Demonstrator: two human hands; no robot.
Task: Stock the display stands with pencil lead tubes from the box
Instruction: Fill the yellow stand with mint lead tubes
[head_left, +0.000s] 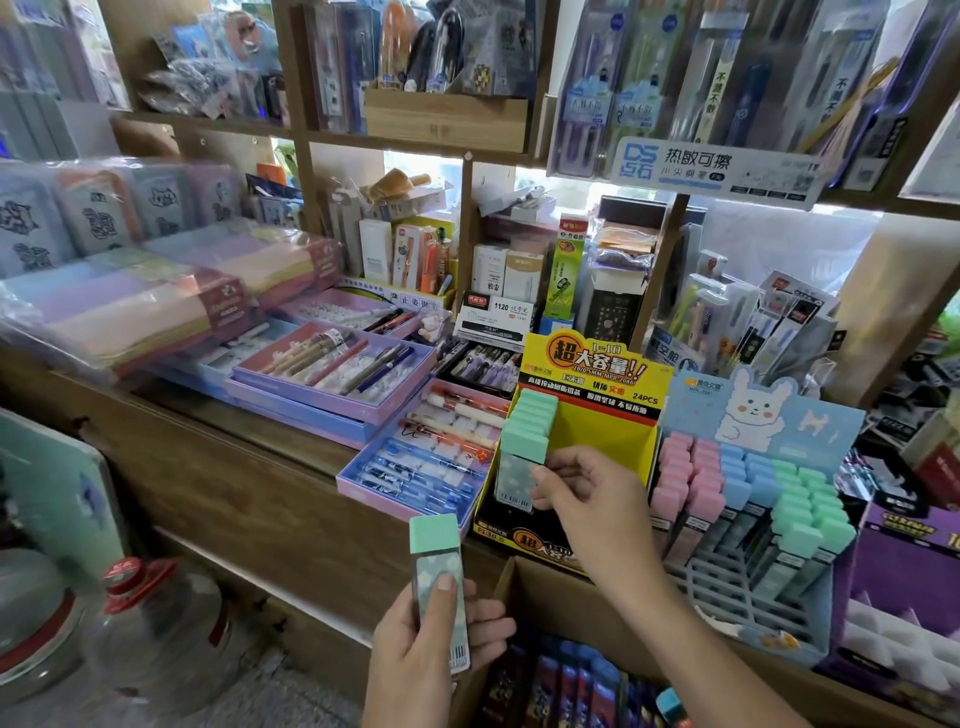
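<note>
Cool daylight glows through the gaps behind the shelves (415, 141) and blows out to white. The yellow display stand (597, 431) at centre is sharp and evenly lit, shadows soft. The wrapped packs (130, 306) and bottle (156, 623) at left smear into blur; shelf posts lean at the edges

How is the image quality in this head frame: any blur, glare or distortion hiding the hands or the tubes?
Head view: left hand holding a mint-capped tube and right hand pinching a second tube at the yellow stand are sharp; pastel packs and plastic bottle on the left are blurred; backlight blows out behind the shelves; wide-angle lens bows the shelf uprights.
</note>
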